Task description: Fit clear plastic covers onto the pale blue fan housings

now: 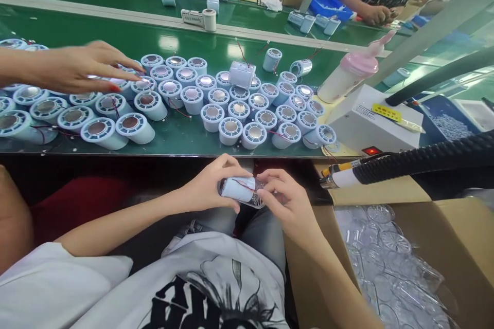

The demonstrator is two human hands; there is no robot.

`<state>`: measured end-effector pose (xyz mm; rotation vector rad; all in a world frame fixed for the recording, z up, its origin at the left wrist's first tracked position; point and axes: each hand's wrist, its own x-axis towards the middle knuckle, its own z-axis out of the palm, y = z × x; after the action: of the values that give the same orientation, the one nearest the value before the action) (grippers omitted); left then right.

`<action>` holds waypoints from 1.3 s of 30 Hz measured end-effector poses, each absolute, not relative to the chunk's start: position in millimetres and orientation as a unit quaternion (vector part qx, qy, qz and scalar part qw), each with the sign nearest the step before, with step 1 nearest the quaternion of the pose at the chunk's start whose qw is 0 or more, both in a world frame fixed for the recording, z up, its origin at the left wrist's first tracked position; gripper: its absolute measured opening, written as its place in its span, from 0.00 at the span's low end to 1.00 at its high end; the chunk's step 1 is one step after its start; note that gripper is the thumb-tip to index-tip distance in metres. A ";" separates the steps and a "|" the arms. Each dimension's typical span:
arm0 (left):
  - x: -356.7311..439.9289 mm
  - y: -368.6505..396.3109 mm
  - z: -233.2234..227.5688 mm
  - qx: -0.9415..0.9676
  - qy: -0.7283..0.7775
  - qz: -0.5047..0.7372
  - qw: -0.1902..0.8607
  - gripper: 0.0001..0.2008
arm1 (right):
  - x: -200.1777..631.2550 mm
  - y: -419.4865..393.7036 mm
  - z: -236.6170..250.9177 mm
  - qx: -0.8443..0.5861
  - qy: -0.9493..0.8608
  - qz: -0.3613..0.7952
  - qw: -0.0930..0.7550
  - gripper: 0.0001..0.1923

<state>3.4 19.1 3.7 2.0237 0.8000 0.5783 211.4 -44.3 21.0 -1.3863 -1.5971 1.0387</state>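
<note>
Over my lap, my left hand point(212, 185) is wrapped around the left end of a clear plastic case point(258, 200). Inside the case lies a light-blue cylinder point(236, 189) on its side, with a thin red and dark wire across it. The fingers of my right hand point(287, 196) are bent and pinch at the right end of the case, by the wires. Whether the fingertips grip the wire or the case rim, I cannot tell. Just beyond my hands is the edge of the green bench point(185, 139).
Several light-blue cylinders point(253, 133) crowd the bench. A co-worker's hand point(77, 68) reaches over them from the left. At right stand a pink-lidded bottle point(343, 74), a white device point(378, 113), a black hose point(424, 157), and a cardboard box point(459, 236) of clear plastic parts point(389, 257).
</note>
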 end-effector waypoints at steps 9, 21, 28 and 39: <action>0.6 14.6 4.6 0.683 0.280 0.208 0.642 0.33 | 218.2 -38.9 16.6 -0.491 -0.481 0.568 0.452 0.11; -8.9 8.4 13.4 0.636 0.246 0.215 0.699 0.36 | 221.8 -52.5 13.5 -0.430 -0.691 0.421 0.401 0.24; -13.4 6.5 19.0 0.707 0.231 0.221 0.631 0.39 | 218.1 -54.6 25.1 -0.447 -0.625 0.512 0.384 0.24; -11.6 12.2 16.6 0.676 0.220 0.224 0.666 0.41 | 214.7 -62.3 20.8 -0.454 -0.600 0.502 0.427 0.25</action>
<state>-11.6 12.2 16.6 1.5270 0.4969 0.5060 214.7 -62.3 20.8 -1.1340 -1.4979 1.2547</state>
